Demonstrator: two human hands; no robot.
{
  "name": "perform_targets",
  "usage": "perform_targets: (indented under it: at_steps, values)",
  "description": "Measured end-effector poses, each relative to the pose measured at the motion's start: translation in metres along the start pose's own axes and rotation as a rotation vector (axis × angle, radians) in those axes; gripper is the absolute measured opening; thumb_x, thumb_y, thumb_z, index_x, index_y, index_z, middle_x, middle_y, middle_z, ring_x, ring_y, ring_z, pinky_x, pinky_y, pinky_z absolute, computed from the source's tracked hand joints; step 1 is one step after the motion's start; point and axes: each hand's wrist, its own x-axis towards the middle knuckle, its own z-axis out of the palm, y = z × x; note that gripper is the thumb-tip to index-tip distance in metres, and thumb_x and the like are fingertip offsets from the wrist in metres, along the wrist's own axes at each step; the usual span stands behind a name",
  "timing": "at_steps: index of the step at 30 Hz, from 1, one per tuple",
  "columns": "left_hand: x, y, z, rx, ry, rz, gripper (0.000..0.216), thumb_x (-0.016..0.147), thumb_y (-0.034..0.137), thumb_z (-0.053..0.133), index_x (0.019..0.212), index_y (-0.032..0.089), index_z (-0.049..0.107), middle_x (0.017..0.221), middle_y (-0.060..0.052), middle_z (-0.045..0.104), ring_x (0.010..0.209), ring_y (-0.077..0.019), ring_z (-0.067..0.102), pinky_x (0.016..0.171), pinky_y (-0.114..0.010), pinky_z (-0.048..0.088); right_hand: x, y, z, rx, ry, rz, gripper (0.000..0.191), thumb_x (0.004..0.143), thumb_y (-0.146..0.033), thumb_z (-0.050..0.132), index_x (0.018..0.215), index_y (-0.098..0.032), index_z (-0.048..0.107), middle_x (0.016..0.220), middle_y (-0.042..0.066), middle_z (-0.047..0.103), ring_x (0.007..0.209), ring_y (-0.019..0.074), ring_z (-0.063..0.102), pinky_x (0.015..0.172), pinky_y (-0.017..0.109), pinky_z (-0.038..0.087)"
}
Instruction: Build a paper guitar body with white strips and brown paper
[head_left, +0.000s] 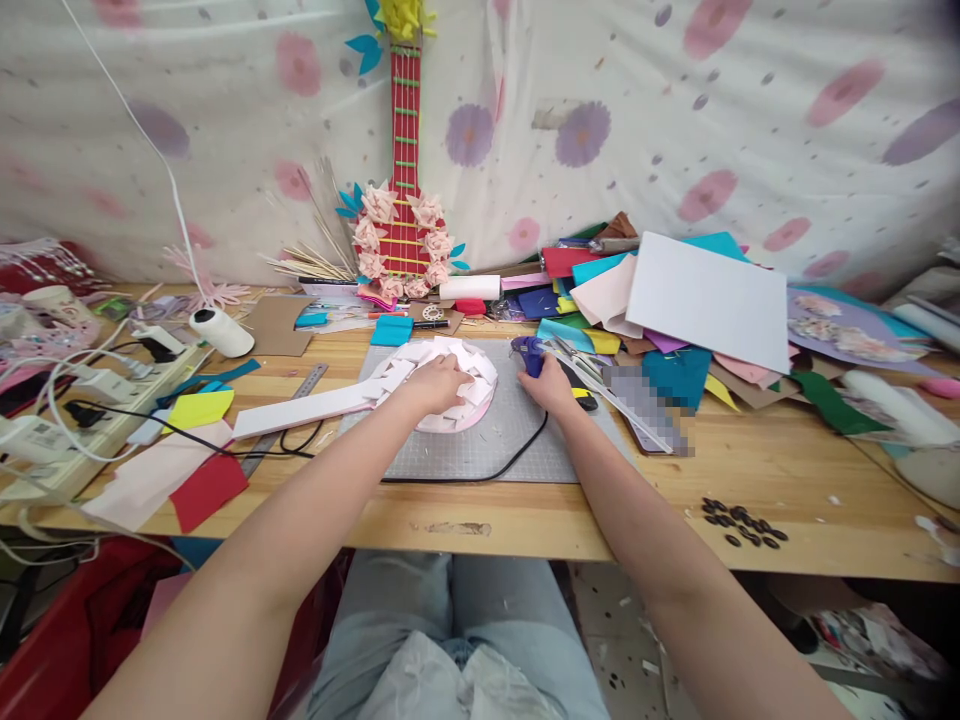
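Observation:
A white guitar-shaped piece (474, 398) lies on the grey cutting mat (450, 458), its round body layered with short white strips and its long flat neck (300, 408) pointing left. My left hand (441, 385) is on top of the round body, fingers bent and closed on the white strips; the fingertips are partly hidden. To the right of the body, my right hand (551, 388) is wrapped round a blue hot glue gun (529, 354) with its nozzle towards the left. The gun's black cord (525, 452) loops over the mat.
A red toy guitar with paper flowers (405, 235) leans on the back curtain. Coloured felt sheets and a white board (709, 300) are piled at right. Black oval pieces (742, 522) lie near the front edge. Power strips (112, 400) and a metal ruler (307, 385) are at left.

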Motion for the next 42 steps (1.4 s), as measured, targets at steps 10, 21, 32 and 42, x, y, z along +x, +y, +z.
perform_targets:
  at_steps: [10, 21, 32, 42]
  values:
    - [-0.002, -0.004, 0.008, -0.041, 0.049, 0.028, 0.045, 0.084, 0.034, 0.052, 0.128, 0.031, 0.05, 0.128, -0.007, 0.042, 0.12, -0.0238, 0.039, 0.1, -0.034, 0.031, -0.029, 0.051, -0.078, -0.066, -0.057, -0.001, 0.041, 0.073, -0.03, 0.058, 0.111, -0.017, 0.051, 0.105, 0.009, 0.063, 0.092, 0.0215, 0.06, 0.079, 0.032, 0.045]
    - [0.001, -0.007, 0.011, -0.052, 0.061, 0.032, 0.045, 0.083, 0.035, 0.052, 0.127, 0.033, 0.05, 0.128, -0.007, 0.042, 0.12, -0.0251, 0.039, 0.1, -0.037, 0.03, -0.068, 0.107, -0.152, -0.272, -0.131, 0.2, 0.035, 0.07, 0.0, 0.04, 0.097, -0.022, 0.037, 0.114, 0.013, 0.061, 0.11, 0.0204, 0.057, 0.075, 0.025, 0.042]
    - [0.005, -0.012, 0.016, -0.036, 0.075, 0.049, 0.044, 0.082, 0.038, 0.052, 0.127, 0.035, 0.049, 0.128, -0.005, 0.041, 0.12, -0.0252, 0.038, 0.101, -0.037, 0.029, -0.057, 0.128, -0.141, -0.289, -0.106, 0.14, 0.035, 0.068, -0.004, 0.04, 0.098, -0.022, 0.034, 0.114, 0.014, 0.062, 0.109, 0.0234, 0.057, 0.081, 0.031, 0.042]
    - [0.002, -0.014, 0.021, -0.091, 0.104, 0.047, 0.044, 0.083, 0.038, 0.05, 0.127, 0.035, 0.049, 0.129, -0.004, 0.041, 0.121, -0.0235, 0.037, 0.103, -0.037, 0.027, -0.063, 0.105, -0.142, -0.128, -0.162, 0.03, 0.043, 0.056, -0.003, 0.039, 0.093, -0.024, 0.036, 0.118, 0.012, 0.058, 0.108, 0.023, 0.059, 0.067, 0.027, 0.043]
